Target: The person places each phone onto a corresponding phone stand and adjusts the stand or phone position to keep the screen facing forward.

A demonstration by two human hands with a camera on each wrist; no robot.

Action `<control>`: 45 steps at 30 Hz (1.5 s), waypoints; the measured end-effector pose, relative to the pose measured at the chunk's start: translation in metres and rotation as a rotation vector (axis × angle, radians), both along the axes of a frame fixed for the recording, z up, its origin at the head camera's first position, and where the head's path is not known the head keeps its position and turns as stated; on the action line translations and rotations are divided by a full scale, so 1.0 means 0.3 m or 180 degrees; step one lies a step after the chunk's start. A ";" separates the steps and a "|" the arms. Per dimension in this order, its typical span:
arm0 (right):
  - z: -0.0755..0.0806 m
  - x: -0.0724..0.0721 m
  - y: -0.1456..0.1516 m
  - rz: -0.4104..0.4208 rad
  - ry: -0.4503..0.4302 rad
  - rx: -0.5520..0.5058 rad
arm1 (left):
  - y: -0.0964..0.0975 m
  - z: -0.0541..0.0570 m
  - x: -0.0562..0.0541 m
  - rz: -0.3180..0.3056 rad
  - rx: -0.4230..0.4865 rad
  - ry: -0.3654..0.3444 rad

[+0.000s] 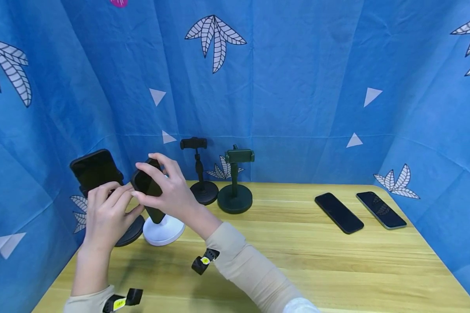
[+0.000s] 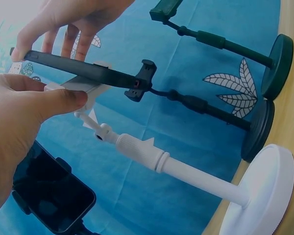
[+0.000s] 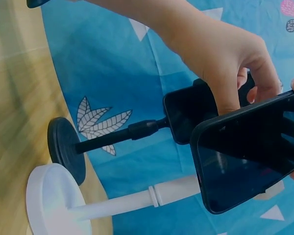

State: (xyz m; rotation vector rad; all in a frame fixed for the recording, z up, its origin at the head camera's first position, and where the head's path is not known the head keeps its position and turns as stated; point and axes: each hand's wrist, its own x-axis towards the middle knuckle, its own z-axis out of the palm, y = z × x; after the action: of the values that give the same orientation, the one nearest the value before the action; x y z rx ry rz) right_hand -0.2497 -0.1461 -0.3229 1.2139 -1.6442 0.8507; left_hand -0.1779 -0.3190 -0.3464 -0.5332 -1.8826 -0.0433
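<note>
My right hand (image 1: 174,187) holds a black smartphone (image 1: 150,187) by its edges, fingers on one side and thumb on the other. The phone lies against the clamp (image 2: 83,87) of a white phone stand (image 2: 196,178); whether the clamp grips it, I cannot tell. At that clamp, my left hand (image 1: 107,213) pinches the white holder, its thumb showing in the left wrist view. To the left, another smartphone (image 1: 95,169) sits in a black phone stand (image 3: 105,142), partly behind my left hand. In the right wrist view the held phone's dark screen faces the camera.
Behind the white stand are a black phone stand (image 1: 203,191) and a dark green phone stand (image 1: 235,200), their clamps holding nothing. Two smartphones, one black (image 1: 338,213) and one silver-edged (image 1: 381,210), lie flat at the right of the wooden table (image 1: 297,261). Blue curtains (image 1: 297,87) surround it.
</note>
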 end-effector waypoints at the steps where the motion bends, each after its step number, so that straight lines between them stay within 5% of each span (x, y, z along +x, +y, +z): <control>1: 0.000 -0.002 -0.001 -0.0012 0.0000 0.0008 | 0.000 0.000 0.000 0.0000 -0.0004 -0.0003; 12: -0.010 0.001 -0.011 -0.0146 -0.0004 0.0038 | -0.001 -0.011 0.007 -0.0006 0.0015 -0.0002; 28: -0.003 0.013 -0.033 -0.0457 0.0212 0.0047 | 0.003 -0.017 -0.013 -0.0169 0.0051 0.0282; 45: 0.012 -0.008 -0.035 -0.0580 0.0221 0.0095 | 0.002 -0.004 -0.012 -0.0151 0.0026 0.0226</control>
State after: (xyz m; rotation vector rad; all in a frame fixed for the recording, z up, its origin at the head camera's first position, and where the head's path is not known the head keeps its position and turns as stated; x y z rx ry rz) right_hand -0.2521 -0.1566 -0.3192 1.0825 -1.6872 0.6658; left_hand -0.1816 -0.3185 -0.3475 -0.5667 -1.7999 -0.0623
